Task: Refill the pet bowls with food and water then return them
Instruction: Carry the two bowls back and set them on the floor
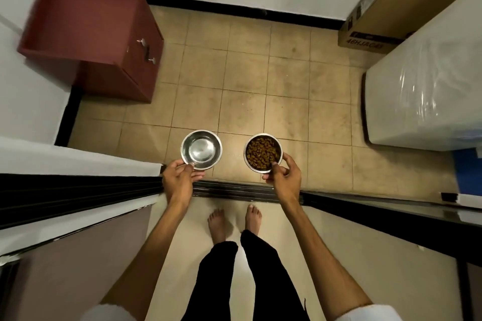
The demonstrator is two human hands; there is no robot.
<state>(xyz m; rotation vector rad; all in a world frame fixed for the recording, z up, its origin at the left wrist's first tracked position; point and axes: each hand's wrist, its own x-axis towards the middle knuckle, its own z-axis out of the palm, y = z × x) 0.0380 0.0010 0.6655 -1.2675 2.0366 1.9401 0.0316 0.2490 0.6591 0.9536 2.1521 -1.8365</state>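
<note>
A: Where's the open room?
B: Tiled floor (250,81) past the door track (234,190), between cabinet (104,41) at left and wrapped appliance (422,101) at right; a carton (386,18) stands behind.
A: The bowls?
B: Level, mouths up, held apart over the tiles. Left hand (178,180) pinches the steel bowl's (201,149) rim; right hand (284,177) grips the kibble bowl (263,153)
</note>
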